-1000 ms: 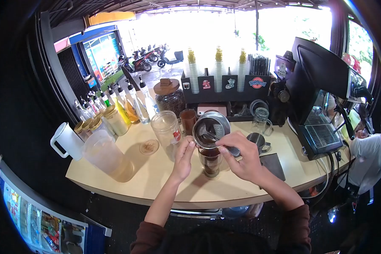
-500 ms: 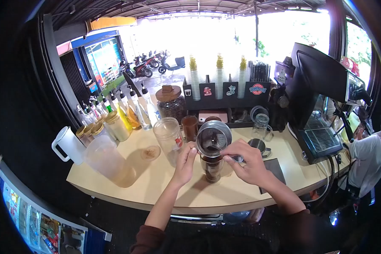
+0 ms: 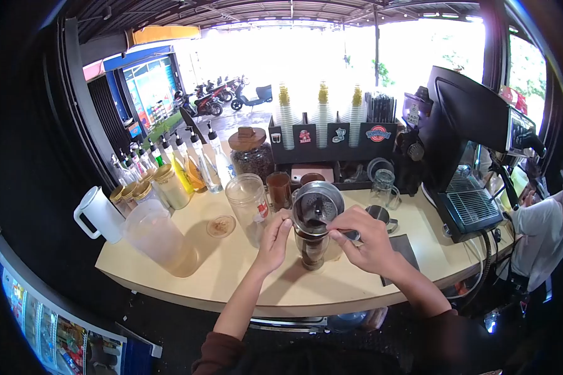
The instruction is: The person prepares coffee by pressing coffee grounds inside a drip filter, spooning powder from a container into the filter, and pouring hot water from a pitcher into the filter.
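Observation:
A round metal strainer (image 3: 306, 201) with a perforated inside sits over a tall glass (image 3: 312, 255) of dark brown contents on the counter. My left hand (image 3: 274, 245) pinches the strainer's left rim between thumb and fingers. From the right, my right hand (image 3: 366, 240) grips a metal spoon (image 3: 352, 235); its handle end sticks out under the fingers, and its bowl reaches into the dark matter in the strainer. Left of the glass stands a clear plastic jar (image 3: 246, 203), and its round lid (image 3: 221, 226) lies on the counter with brown powder on it.
A cloudy plastic pitcher (image 3: 159, 240) and a white jug (image 3: 99, 214) stand left, before several pump bottles (image 3: 209, 165). Behind are a brown mug (image 3: 279, 189) and a cup rack (image 3: 331, 147). An espresso machine (image 3: 466, 181), metal pitcher (image 3: 379, 215) and dark mat (image 3: 403, 253) are right.
My right hand and the spoon have shifted very slightly, and the dark matter in the strainer looks stirred about. My left hand stays at the rim. The whole view has moved a little.

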Demonstrator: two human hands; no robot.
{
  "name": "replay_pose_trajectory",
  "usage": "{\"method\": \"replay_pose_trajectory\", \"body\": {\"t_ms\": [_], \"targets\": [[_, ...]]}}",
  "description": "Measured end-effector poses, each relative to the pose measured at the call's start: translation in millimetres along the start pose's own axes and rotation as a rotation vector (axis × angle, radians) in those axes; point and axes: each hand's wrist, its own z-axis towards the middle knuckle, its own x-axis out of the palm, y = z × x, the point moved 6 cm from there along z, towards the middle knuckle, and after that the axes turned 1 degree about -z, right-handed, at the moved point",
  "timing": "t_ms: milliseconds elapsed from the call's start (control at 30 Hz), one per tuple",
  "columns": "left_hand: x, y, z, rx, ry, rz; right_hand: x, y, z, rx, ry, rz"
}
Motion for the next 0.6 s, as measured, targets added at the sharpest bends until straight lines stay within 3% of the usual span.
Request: {"method": "replay_pose_trajectory", "body": {"t_ms": [100,433,533,600], "targets": [[0,1,1,0.021,-0.004,0.037,1,6,0,-0.101,-0.034,-0.031],[-1,-1,1,0.035,0.009,0.016,3,0,-4,-0.026,0.048,-0.016],[-1,-4,0,0.031,0.02,0.036,-2,2,-2,-0.077,-0.05,-0.01],[0,-9,0,0.043,0.011,0.03,1,-2,-2,-0.011,0.105,-0.031]]}}
